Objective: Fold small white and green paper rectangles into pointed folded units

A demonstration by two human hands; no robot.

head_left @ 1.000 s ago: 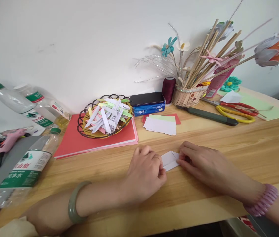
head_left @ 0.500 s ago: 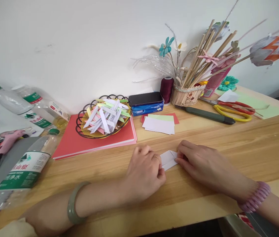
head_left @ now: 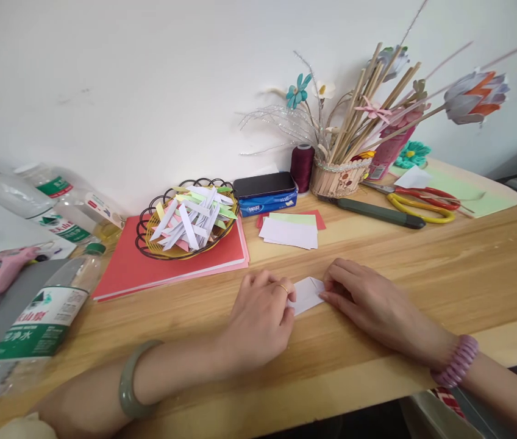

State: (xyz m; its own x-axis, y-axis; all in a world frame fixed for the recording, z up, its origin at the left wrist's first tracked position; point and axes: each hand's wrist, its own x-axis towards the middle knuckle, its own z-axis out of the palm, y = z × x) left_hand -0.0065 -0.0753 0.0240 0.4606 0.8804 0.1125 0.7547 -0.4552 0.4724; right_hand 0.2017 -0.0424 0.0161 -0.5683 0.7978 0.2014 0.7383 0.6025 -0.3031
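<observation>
Folded white paper (head_left: 307, 295) slants lengthwise from near left to far right, left hand (head_left: 261, 320) and right hand (head_left: 370, 305) each pinching an end.

A single head-worn camera looks forward and down across the table (head_left: 459, 274); it sits behind and above the hands, fairly near; the left hand (head_left: 256, 326) and right hand (head_left: 361, 299) fall just below mid-view; the wall (head_left: 149, 79) fills the top; the table's near edge crosses the bottom.
</observation>
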